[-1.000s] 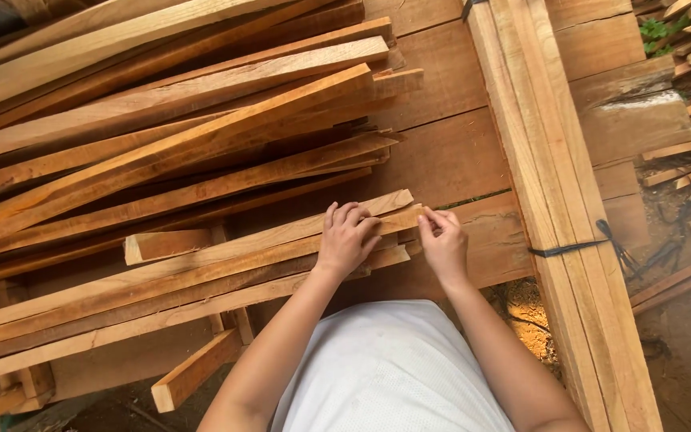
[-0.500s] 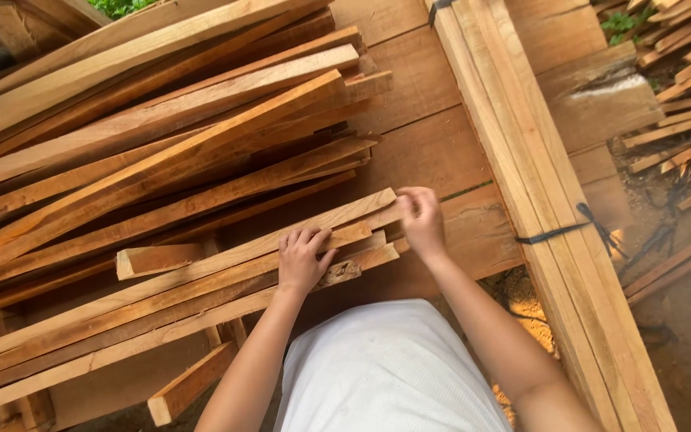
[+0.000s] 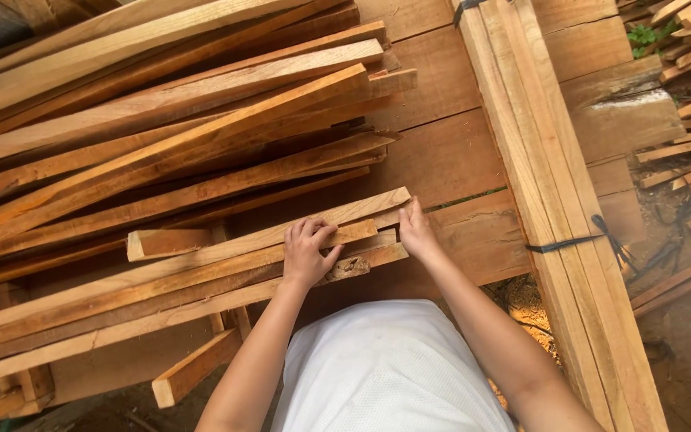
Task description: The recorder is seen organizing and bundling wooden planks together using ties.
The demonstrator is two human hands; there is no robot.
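Surface: plank platform [image 3: 449, 160], loose wooden slats [image 3: 161, 128] stacked.
Bundle: strapped slats [image 3: 553, 200], bound by black strap [image 3: 557, 244].
Left hand [image 3: 307, 254]: fingers curled over slat [image 3: 225, 256].
Right hand [image 3: 416, 230]: flat, pressed against slat ends.

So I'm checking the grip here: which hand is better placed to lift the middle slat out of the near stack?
Probably the left. The left hand already lies on the middle slat, fingers curled over its top edge. The right hand only presses against the ends of the slats, beside the tied bundle.
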